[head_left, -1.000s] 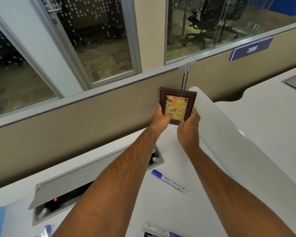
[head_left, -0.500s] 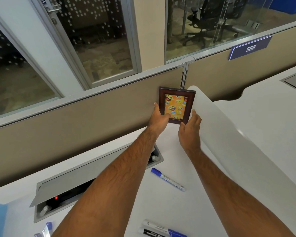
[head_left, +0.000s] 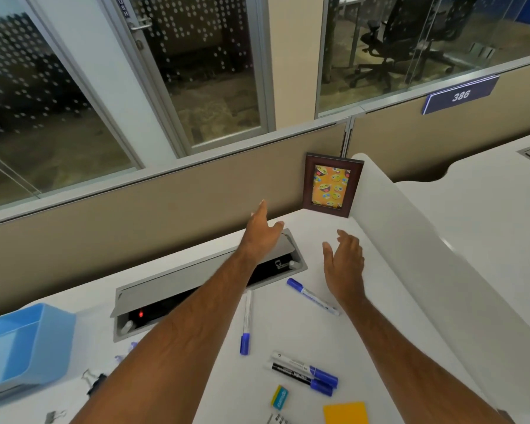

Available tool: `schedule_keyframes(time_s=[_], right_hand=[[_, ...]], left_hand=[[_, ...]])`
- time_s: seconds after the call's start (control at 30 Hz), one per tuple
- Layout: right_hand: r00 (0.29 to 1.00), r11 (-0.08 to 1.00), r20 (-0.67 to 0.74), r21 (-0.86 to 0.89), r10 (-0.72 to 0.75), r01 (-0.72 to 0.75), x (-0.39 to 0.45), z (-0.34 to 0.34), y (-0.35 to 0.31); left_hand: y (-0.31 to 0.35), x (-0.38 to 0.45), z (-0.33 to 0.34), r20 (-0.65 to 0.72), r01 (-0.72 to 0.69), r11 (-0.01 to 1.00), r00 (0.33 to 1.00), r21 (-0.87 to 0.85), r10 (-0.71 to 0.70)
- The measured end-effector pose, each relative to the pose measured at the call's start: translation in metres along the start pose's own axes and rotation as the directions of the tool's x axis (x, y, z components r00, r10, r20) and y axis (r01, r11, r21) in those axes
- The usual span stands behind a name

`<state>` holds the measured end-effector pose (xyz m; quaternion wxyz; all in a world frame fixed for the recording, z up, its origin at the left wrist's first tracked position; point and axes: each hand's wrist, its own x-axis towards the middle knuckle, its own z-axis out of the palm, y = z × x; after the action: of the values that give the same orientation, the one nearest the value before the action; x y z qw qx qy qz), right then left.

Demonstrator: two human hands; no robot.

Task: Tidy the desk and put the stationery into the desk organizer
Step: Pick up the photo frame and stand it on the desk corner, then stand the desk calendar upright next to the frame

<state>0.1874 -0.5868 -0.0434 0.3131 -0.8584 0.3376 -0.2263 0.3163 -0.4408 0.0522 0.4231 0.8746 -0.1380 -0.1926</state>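
A small brown picture frame (head_left: 332, 184) with an orange emoji picture stands upright in the desk's far corner, leaning on the partition. My left hand (head_left: 262, 232) and my right hand (head_left: 344, 261) are both open and empty, a little in front of the frame and apart from it. A light blue desk organizer (head_left: 28, 347) sits at the left edge. On the white desk lie a blue-capped marker (head_left: 312, 296), a blue pen (head_left: 247, 322), two markers side by side (head_left: 303, 373), an eraser (head_left: 279, 397) and a yellow sticky pad (head_left: 345, 413).
An open grey cable tray (head_left: 178, 286) is set into the desk under my left forearm. Binder clips (head_left: 94, 381) lie near the organizer. A beige partition (head_left: 135, 215) closes the back, and a white divider (head_left: 426, 255) runs along the right.
Both hands have let go of the picture frame and pulled back toward me, fingers spread. The frame stays standing in the corner. The view has tilted down, showing more of the desk.
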Motion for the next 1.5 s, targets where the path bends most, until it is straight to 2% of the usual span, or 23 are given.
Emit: schedule_keyframes(time_s=[0.17,0.43,0.6,0.8,0.9,1.07,1.23,1.37,1.5], right_hand=[[0.988,0.994,0.113,-0.004,-0.109,0.11,-0.053,-0.008,-0.007],[0.947,0.971,0.224,-0.02,-0.229,0.239,-0.138,-0.034,-0.011],[0.926,0.954,0.248,-0.018,-0.285,0.298,-0.187,-0.041,-0.002],[0.895,0.944,0.318,-0.004,-0.312,0.33,-0.25,-0.056,0.013],[0.892,0.957,0.365,-0.015,-0.266,0.291,-0.28,-0.065,0.023],[0.88,0.966,0.42,-0.026,-0.223,0.257,-0.323,-0.085,0.036],[0.885,0.966,0.411,-0.033,-0.219,0.255,-0.356,-0.104,0.049],[0.913,0.982,0.385,-0.069,-0.137,0.177,-0.378,-0.119,0.063],[0.945,0.974,0.321,-0.187,-0.061,0.126,-0.393,-0.134,0.071]], left_hand=[[-0.016,-0.053,-0.036,-0.022,0.006,0.997,1.0,0.079,-0.004],[-0.057,-0.155,-0.062,-0.092,0.056,0.998,0.994,0.01,-0.055],[-0.099,-0.209,-0.058,-0.112,0.095,0.995,0.989,-0.024,-0.097],[-0.162,-0.276,-0.025,-0.119,0.218,0.973,0.967,-0.074,-0.226],[-0.178,-0.309,-0.002,-0.066,0.278,0.956,0.956,-0.091,-0.284],[-0.187,-0.35,0.024,-0.004,0.301,0.954,0.954,-0.012,-0.301],[-0.178,-0.369,0.033,0.014,0.15,0.954,0.987,0.258,-0.159],[-0.173,-0.374,0.035,0.041,0.116,0.94,0.99,0.32,-0.136],[-0.175,-0.379,0.037,0.071,0.086,0.922,0.99,0.377,-0.121]])
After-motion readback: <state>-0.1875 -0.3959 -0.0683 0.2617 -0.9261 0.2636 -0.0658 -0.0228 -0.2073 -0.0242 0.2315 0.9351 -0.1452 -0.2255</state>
